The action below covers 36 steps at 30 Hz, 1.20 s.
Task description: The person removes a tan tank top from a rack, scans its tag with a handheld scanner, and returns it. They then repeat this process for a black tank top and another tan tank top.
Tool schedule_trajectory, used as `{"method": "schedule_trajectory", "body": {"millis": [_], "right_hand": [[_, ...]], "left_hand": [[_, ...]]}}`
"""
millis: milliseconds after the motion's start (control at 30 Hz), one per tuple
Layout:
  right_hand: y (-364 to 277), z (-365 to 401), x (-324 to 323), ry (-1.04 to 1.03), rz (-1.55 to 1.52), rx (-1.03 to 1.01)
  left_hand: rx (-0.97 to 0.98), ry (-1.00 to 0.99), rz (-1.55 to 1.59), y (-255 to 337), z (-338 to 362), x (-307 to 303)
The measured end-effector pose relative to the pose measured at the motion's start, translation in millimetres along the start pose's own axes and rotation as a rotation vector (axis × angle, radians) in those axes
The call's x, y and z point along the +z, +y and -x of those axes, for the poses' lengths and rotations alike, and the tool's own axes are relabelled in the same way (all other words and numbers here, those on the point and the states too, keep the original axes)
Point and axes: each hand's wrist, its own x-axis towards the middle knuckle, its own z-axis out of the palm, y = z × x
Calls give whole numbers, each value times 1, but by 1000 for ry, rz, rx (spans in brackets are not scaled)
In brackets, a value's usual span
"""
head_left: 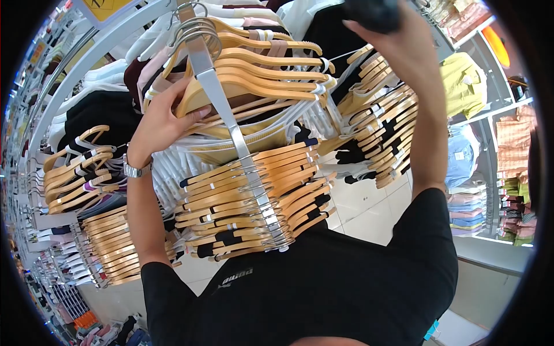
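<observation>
Hanger, one, in left hand; right hand perhaps holds cloth.

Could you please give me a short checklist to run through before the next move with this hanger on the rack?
1. Grip: the left hand is closed on the end of the wooden hanger: ok.
2. Hook seated on the metal rack arm: cannot tell, the hooks crowd together at the top.
3. Second hand free: not ok, the right hand is raised and holds a dark object.
4. The lower hangers on the same arm hang in an even row: ok.
5. Garment on the gripped hanger: cannot tell, hidden by its neighbours.
</observation>
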Motion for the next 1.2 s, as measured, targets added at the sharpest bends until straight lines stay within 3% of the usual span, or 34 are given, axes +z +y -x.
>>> {"method": "schedule_trajectory", "body": {"millis": [33,267,333,400,500,700,967,1000,1067,1133,1200], "right_hand": [[-30,-18,-1,-115,-194,108],[-21,-47,111,-280,-444,-320],[-29,-46,119,-393,-528,-252],[-39,-46,117,-622,-658,-33],[-34,-45,135,-437,-489,-317],[-34,-43,132,-427,-538,-203],[-3,-70,93,-33,-403,-255],[-20,-74,71,-83,-608,-171],[-21,-78,47,-19,-426,-99],[-13,-83,29,42,-370,-206],[1,-80,18,50,-395,-171]], "left_hand": [[-10,-12,19,1,0,0],[-1,5,-29,-2,2,-1],[27,22,2,4,3,-1],[70,41,3,6,5,-1],[67,24,18,3,3,-2],[44,5,6,0,3,-4],[57,-23,-10,2,1,-7],[52,-26,-16,5,1,-8],[48,-20,-23,6,2,-7],[52,-4,-25,4,3,-6],[44,-6,-30,4,3,-7]]}}
